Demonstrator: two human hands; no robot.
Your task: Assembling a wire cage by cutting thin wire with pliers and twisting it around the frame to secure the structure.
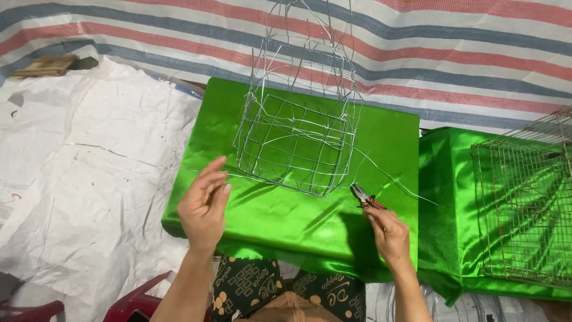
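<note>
Wire runs in a thin, nearly level line from the left hand toward the lower edge of the cage, so its long axis lies left to right across the green cloth. The left hand is raised, fingers loosely curled and close together at the tips, and seems to pinch the near end of that strand; the wire is too thin to tell for sure. From there the strand leads right and slightly away, reaching the cage's bottom rim.

The right hand is closed around the red handles of the pliers, whose nose points up and left toward the cage's near right corner. The nose sits just beside that corner, apart from it, with a loose wire end trailing off to the right close by. Of the two hands, the right one with the pliers is nearer the cage corner; the left is nearer the free strand.

The cage stands on the cloth-covered worktop, its open wire frame rising up and away from the person, toward the striped tarp. A second, finer mesh cage lies well apart at the right on more green cloth. White sheeting covers the floor at the left.
</note>
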